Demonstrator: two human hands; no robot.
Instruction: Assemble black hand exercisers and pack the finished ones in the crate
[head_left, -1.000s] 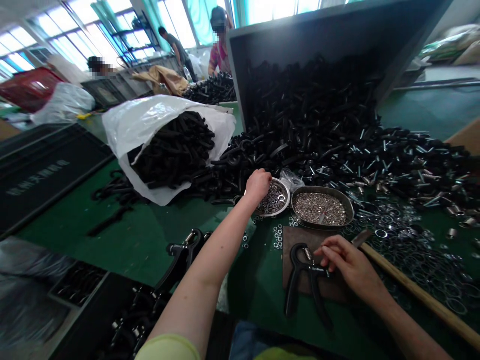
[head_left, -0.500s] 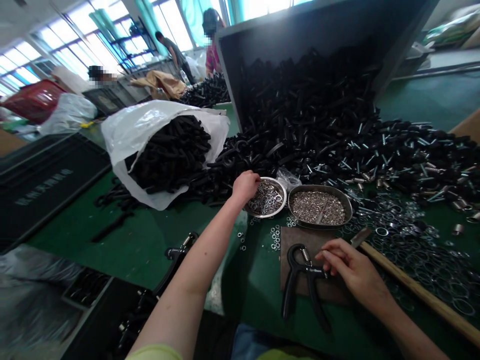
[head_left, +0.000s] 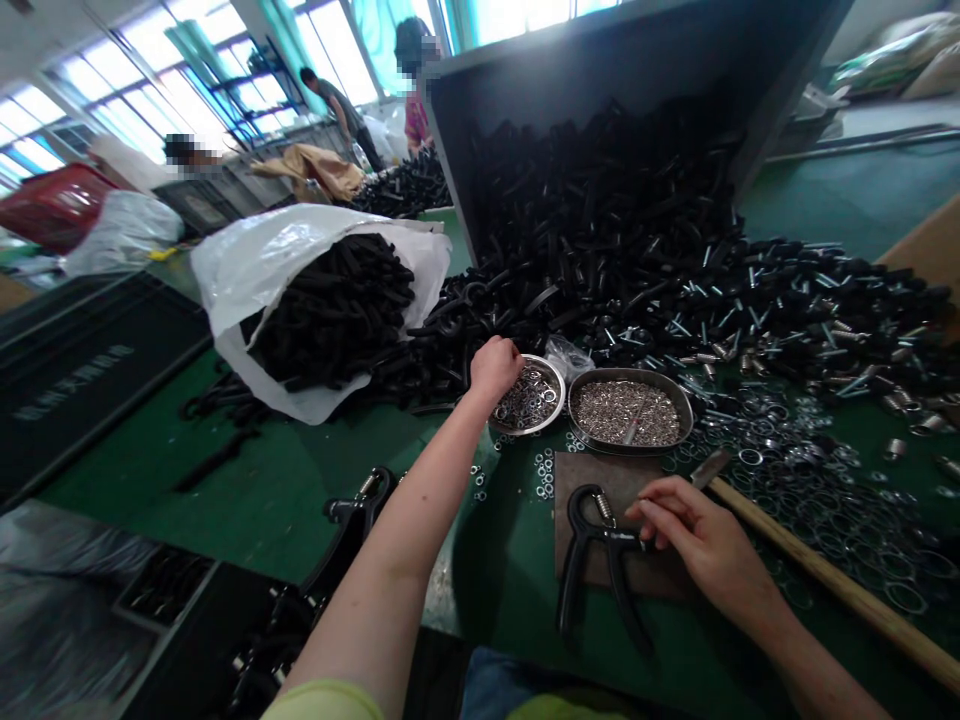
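Observation:
My left hand (head_left: 495, 368) is over the left rim of a round metal bowl (head_left: 558, 402) of small rings and washers, its fingers closed together. Whatever its fingertips hold is hidden. My right hand (head_left: 686, 520) is beside the right end of a black hand grip strengthener (head_left: 576, 560), with thumb and index finger pinched. Any small part in that pinch is too small to make out. The strengthener has a metal spring (head_left: 602, 505) at its top and lies partly on a brown board (head_left: 574, 470), its handles pointing towards me.
An oval metal tin (head_left: 686, 425) of tiny metal parts stands right of the bowl. A wooden-handled tool (head_left: 832, 570) and loose rings (head_left: 862, 520) lie at right. Behind are a tipped grey crate (head_left: 457, 150) of black handles and a white sack (head_left: 232, 250). People are further back.
The view has shifted slightly, so the table's things appear a little further left. My left hand stays at the bowl, and my right hand stays by the grip strengthener.

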